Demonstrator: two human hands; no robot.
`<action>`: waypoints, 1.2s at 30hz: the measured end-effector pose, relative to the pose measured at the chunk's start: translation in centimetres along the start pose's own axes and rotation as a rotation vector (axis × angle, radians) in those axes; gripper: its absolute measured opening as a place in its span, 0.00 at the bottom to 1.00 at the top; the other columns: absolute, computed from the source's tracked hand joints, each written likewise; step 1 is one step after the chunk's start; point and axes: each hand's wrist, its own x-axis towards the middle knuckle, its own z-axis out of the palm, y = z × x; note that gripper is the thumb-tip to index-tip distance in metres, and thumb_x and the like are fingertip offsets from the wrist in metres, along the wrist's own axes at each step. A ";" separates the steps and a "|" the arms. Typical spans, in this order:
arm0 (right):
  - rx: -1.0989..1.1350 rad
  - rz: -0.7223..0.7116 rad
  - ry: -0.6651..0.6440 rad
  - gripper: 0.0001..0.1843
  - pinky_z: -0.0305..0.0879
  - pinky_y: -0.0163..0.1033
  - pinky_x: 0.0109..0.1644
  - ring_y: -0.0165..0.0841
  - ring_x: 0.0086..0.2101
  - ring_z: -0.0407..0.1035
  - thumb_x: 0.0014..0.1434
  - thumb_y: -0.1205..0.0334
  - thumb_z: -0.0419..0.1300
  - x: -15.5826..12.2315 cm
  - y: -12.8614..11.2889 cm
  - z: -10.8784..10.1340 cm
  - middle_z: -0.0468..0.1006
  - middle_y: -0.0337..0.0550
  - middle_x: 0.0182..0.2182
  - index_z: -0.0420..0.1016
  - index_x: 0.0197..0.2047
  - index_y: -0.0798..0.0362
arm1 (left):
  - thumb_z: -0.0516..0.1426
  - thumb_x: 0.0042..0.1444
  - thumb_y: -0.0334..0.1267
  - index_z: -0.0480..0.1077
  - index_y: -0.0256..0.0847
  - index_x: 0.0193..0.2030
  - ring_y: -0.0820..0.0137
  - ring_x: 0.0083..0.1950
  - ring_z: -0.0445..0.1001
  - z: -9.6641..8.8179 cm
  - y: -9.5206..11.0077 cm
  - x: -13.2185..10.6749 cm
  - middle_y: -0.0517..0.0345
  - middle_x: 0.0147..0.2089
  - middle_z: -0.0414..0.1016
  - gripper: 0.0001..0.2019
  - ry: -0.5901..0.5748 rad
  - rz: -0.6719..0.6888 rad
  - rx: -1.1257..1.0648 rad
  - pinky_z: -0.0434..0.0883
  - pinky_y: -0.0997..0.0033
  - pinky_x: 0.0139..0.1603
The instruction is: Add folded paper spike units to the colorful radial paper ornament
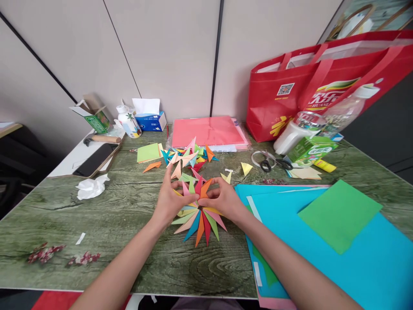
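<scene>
A round star of folded paper points point(200, 224) in many colours lies on the table in front of me. My left hand point(172, 193) grips its far left side, thumb near the centre and fingers behind the points. From the right, my right hand point(222, 196) pinches the star's far right side, its thumb almost meeting the left one. Part of the star is hidden under both hands. Just beyond it sits a loose pile of folded paper pieces point(189, 157), with a pale yellow piece point(246, 168) off to the right.
Large blue sheets point(290, 232) with a green square point(340, 216) lie at right. Scissors point(271, 163), a green box point(311, 150) and a red bag point(267, 103) stand behind. At left are a phone point(96, 159), crumpled tissue point(92, 186), hammer point(102, 138) and tissue box point(150, 122).
</scene>
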 end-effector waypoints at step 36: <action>0.027 -0.045 -0.175 0.12 0.64 0.36 0.29 0.32 0.25 0.69 0.39 0.62 0.67 -0.2 -0.2 0.1 0.75 0.40 0.24 0.71 0.29 0.56 | 0.67 0.31 0.34 0.39 0.49 0.65 0.75 0.23 0.68 -0.2 -0.3 0.1 0.61 0.31 0.69 0.56 -0.072 0.001 0.046 0.67 0.73 0.25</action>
